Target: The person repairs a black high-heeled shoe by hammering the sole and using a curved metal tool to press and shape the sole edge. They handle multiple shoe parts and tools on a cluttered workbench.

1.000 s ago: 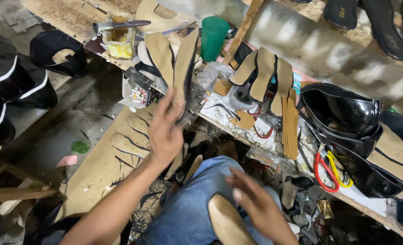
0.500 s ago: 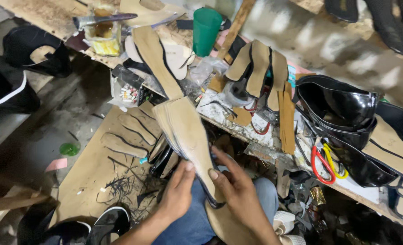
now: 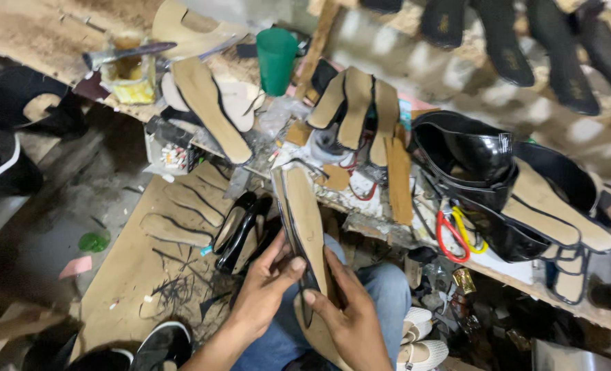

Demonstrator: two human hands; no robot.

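View: my one head camera, looking steeply down.
Facing: toward the bench (image 3: 388, 227), which runs diagonally across the upper frame.
Nearness: close above my lap, just below the bench.

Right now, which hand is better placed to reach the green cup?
Left, probably: the left hand grips the tan insole on the side nearer the green cup; the right hand sits lower, farther away.

Blurred dark shoes (image 3: 518, 41) along the top edge, partly cropped.
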